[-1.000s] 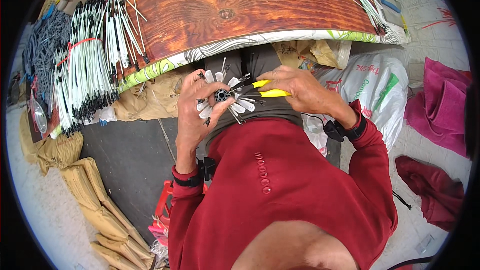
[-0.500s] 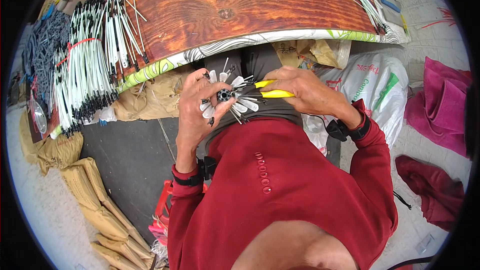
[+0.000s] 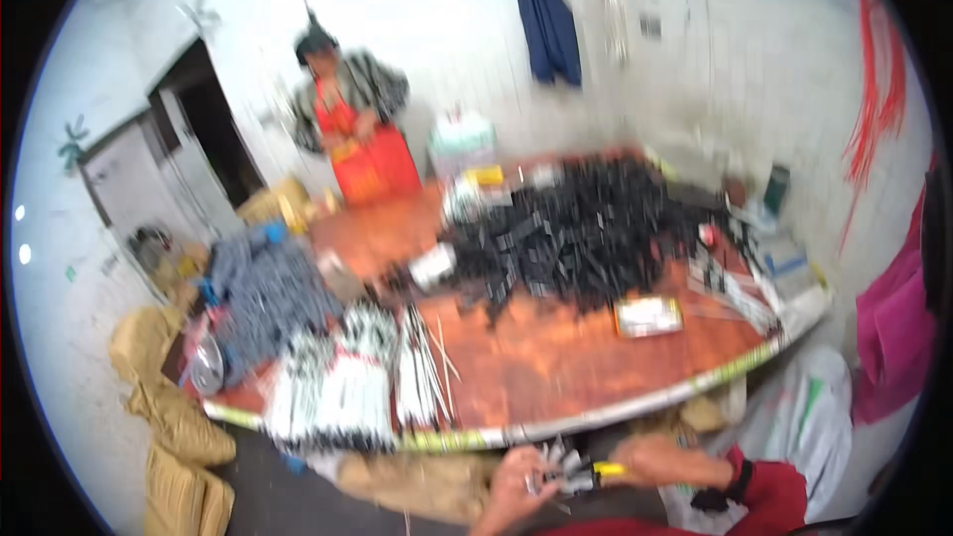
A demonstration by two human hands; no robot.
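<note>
The left hand (image 3: 511,496) grips a fanned bundle of white-tipped wires (image 3: 561,465) just below the wooden surface's (image 3: 536,357) near edge, steadying it for the right hand (image 3: 660,459), clenched round a yellow-handled tool (image 3: 606,471) touching the bundle.

Whole view motion-blurred; left hand (image 3: 513,496) cut by lower edge, its grip on the white-tipped bundle (image 3: 558,467) indistinct

Heap of small parts (image 3: 586,233) mid-table (image 3: 556,367), cable bundles (image 3: 347,387) at its left front edge, seated person (image 3: 347,129) behind.
</note>
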